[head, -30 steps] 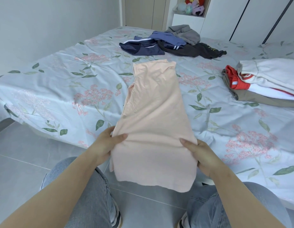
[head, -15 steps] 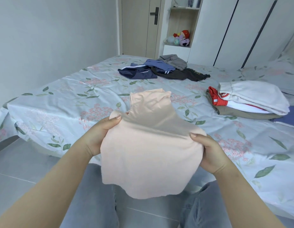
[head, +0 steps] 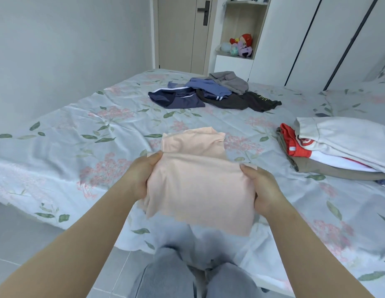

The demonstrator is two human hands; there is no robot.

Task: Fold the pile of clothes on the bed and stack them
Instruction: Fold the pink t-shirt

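A peach garment [head: 198, 181] is folded over between my hands above the near edge of the bed. My left hand [head: 140, 177] grips its left side, thumb on top. My right hand [head: 262, 188] grips its right side the same way. The garment's far end [head: 193, 140] still lies flat on the floral sheet [head: 79, 147]. A loose pile of dark clothes [head: 208, 94], navy, blue, grey and black, lies at the far side of the bed. A stack of folded clothes [head: 338, 151], white on top with red and khaki below, sits at the right.
The bed edge runs across in front of my knees, with grey floor tiles [head: 25, 244] to the left. A door [head: 183, 33], a shelf with plush toys [head: 241, 47] and white wardrobe doors [head: 316, 39] stand behind the bed.
Both hands lifted the near end of the peach garment and carried it forward over its far end, so it now lies doubled. The view tilted up.
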